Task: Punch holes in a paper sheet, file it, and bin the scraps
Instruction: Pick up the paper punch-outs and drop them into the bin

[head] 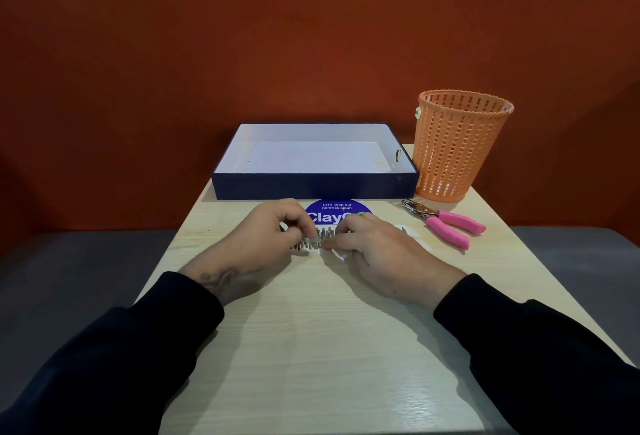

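A white paper sheet (408,230) lies flat on the table, hard to tell from the pale wood. Along its far edge runs a row of small dark grey tooth-like marks (323,234). My left hand (266,240) pinches this toothed edge from the left. Touching the same edge from the right, my right hand (377,254) has its fingertips pinched close to the left ones. Pink-handled hole punch pliers (450,223) lie untouched to the right. An open navy box (311,186) with a white inside holds a white sheet (311,157). The orange mesh bin (457,147) stands at the back right.
A round blue sticker (337,210) sits on the table just beyond my hands. The wooden table (311,348) is narrow, with edges close on both sides. An orange padded bench back (277,53) rises behind the box and bin.
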Demonstrator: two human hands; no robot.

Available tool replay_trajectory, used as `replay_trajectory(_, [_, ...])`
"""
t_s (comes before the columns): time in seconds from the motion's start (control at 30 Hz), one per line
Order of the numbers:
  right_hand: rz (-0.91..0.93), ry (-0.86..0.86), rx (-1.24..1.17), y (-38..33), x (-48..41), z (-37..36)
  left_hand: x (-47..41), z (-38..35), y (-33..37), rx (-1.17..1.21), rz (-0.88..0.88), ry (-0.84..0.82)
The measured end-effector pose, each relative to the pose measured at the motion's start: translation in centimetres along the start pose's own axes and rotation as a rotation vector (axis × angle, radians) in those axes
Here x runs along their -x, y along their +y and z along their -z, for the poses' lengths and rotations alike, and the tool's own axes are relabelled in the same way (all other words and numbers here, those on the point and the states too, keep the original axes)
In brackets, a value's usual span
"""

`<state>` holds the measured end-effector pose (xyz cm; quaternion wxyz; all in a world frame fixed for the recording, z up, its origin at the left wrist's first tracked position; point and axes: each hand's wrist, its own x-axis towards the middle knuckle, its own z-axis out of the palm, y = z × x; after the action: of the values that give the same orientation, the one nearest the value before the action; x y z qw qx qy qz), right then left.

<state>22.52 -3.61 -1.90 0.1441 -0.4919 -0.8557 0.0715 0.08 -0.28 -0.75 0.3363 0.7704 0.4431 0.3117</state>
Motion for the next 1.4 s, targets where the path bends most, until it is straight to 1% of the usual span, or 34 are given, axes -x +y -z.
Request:
replay_trajectory(0.13, [0.004, -0.005, -0.038, 0.5, 0.2, 0.6, -0.2, 0.1, -0.7, -0.001, 0.021, 0.037])
replay_trajectory(0.23, [-0.001, 0.036, -0.128, 1.1, 0.4, 0.7, -0.2, -0.2, -0.7, -0.031, 0.029, 0.007])
replay_trajectory(0.3, [-0.010, 0.070, -0.147, 1.0, 0.5, 0.6, -0.4, -0.3, -0.7, -0.077, 0.019, -0.016])
replay_trajectory(0.37, [0.008, 0.058, -0.111, 0.3, 0.3, 0.5, -0.5, -0.4, -0.7, -0.100, 0.010, -0.006])
replay_trajectory(0.43, [0.056, 0.011, -0.012, -0.3, -0.1, 0.2, -0.6, -0.4, -0.8, -0.090, 0.014, 0.016])
replay_trajectory(0.5, [0.107, 0.004, 0.083, -0.4, -0.4, -0.1, -0.7, -0.4, -1.0, -0.078, 0.032, 0.023])
replay_trajectory(0.57, [0.094, 0.014, 0.062, 0.1, -0.3, 0.1, -0.8, -0.5, -1.2, -0.084, 0.041, 0.014])
replay_trajectory(0.67, [0.053, 0.032, -0.063, 0.9, 0.2, 0.6, -0.8, -0.5, -1.5, -0.108, 0.033, -0.009])
replay_trajectory(0.73, [0.038, 0.047, -0.104, 0.9, 0.4, 0.6, -0.8, -0.6, -1.3, -0.119, 0.037, -0.007])
replay_trajectory(0.8, [0.023, 0.039, -0.098, 0.5, 0.3, 0.5, -0.8, -0.7, -1.2, -0.136, 0.032, 0.012])
replay_trajectory(0.97, [0.044, -0.014, -0.006, 0.0, -0.3, 0.1, -0.8, -0.6, -1.4, -0.121, 0.038, -0.004])
replay_trajectory(1.07, [0.039, -0.011, -0.074, 0.4, 0.1, 0.5, -0.8, -0.6, -1.3, -0.126, 0.045, -0.005])
replay_trajectory(1.2, [0.028, 0.054, -0.139, 0.6, 0.4, 0.6, -0.8, -0.7, -1.3, -0.110, 0.044, -0.010])
replay_trajectory(1.3, [-0.007, 0.091, -0.222, 0.5, 0.4, 0.5, -0.6, -0.7, -1.0, -0.179, -0.003, -0.024])
replay_trajectory(1.4, [-0.048, 0.083, -0.308, 0.8, 0.3, 0.6, -0.3, -0.9, -0.3, -0.288, -0.063, -0.053])
